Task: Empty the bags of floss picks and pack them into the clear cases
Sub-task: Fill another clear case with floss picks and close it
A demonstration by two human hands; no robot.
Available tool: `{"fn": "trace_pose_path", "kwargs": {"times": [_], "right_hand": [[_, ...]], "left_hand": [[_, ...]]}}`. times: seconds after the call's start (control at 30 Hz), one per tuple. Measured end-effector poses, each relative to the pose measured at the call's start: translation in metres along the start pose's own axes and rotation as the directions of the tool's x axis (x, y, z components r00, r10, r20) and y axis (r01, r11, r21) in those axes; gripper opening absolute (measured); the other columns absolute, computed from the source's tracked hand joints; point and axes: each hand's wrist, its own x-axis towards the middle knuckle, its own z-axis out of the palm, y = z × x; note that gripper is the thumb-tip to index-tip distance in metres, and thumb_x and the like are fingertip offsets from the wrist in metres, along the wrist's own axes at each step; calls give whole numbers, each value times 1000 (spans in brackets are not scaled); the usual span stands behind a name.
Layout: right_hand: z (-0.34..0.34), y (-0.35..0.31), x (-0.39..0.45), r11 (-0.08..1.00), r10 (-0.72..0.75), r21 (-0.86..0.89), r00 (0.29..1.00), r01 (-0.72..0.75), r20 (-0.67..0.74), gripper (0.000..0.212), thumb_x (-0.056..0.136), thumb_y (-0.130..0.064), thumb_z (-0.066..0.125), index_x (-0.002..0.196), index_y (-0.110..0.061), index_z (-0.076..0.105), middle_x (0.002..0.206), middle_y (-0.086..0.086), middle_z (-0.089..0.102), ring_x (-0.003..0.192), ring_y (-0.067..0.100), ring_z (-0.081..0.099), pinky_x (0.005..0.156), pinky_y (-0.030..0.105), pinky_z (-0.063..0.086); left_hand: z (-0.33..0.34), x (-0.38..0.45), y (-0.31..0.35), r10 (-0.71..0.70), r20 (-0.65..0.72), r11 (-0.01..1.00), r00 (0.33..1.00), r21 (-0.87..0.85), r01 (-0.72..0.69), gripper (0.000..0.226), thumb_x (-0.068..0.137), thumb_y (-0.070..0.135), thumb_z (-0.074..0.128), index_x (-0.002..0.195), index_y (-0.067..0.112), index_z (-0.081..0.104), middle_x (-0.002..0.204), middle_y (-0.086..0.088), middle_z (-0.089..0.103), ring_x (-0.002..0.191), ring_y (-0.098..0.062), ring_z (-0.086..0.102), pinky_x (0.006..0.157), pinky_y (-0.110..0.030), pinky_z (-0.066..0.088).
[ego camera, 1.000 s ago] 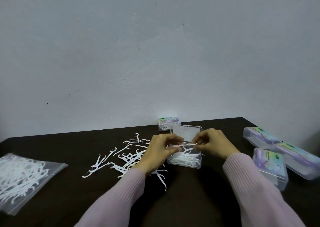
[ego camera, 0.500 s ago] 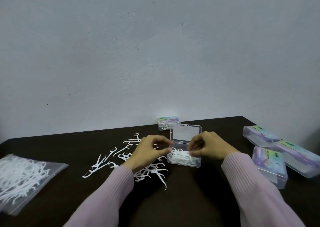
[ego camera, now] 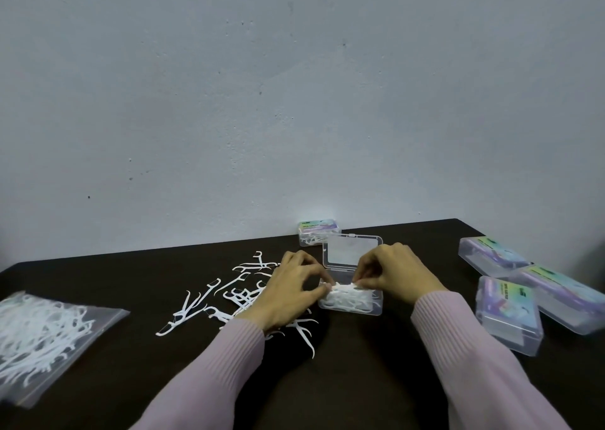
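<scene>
An open clear case [ego camera: 352,305] lies mid-table, its lid [ego camera: 353,252] standing up behind it, with white floss picks piled inside. My left hand [ego camera: 289,290] rests at the case's left end, fingertips pinched on picks at the rim. My right hand [ego camera: 394,274] hovers over the case's right part, fingers curled down onto the same picks. Loose white floss picks [ego camera: 209,295] are scattered left of my left hand, some hidden under it. A clear zip bag of floss picks [ego camera: 42,328] lies at the far left.
A small closed case [ego camera: 317,233] stands by the wall behind the open one. Three closed clear cases with purple-green labels [ego camera: 507,311] sit at the right, near the table's right edge. The dark table [ego camera: 343,380] meets a pale wall.
Both hands came down from holding a few picks above the case and now press them into the case. The view has shifted slightly.
</scene>
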Motion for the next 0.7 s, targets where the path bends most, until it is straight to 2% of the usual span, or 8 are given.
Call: {"fn": "trace_pose_path", "kwargs": {"times": [0.13,0.27,0.37,0.6,0.7], "right_hand": [[-5,2,0,989,9,150,1000,-6,-14,16,79,-2,69,84,-17,72,83,-3,70,75,3,66,78,20,55],[-7,4,-1,965,72,255,997,-60,-36,18,78,-4,71,93,-15,70,84,-6,64,70,2,64,65,12,51],[-9,6,-2,964,55,262,997,-39,-55,15,81,-4,68,90,-16,71,84,-5,65,74,0,59,61,6,46],[-10,5,-1,948,39,317,989,8,-143,16,84,-3,63,89,-16,71,85,-7,65,79,-2,59,63,2,45],[-10,4,-2,929,43,369,982,29,-185,14,80,-5,69,87,-18,70,87,-5,68,80,3,63,67,6,49]], "left_hand": [[0,0,-1,-6,-46,1000,999,-31,4,18,90,36,57,103,29,67,107,9,50,106,-6,37,98,-33,35],[2,-1,1,-14,-61,996,998,-86,9,18,89,37,58,105,31,66,105,11,50,104,-5,38,97,-35,35],[3,0,1,-17,-68,996,998,-89,10,17,89,36,59,104,33,66,104,12,50,103,-5,38,97,-35,35],[6,-1,1,-16,-75,998,997,-66,11,16,90,34,58,103,33,67,116,10,49,113,-4,34,102,-36,32],[7,-1,1,-38,-85,997,996,-70,32,14,88,38,59,96,32,68,117,11,50,114,-4,35,103,-40,32]]}}
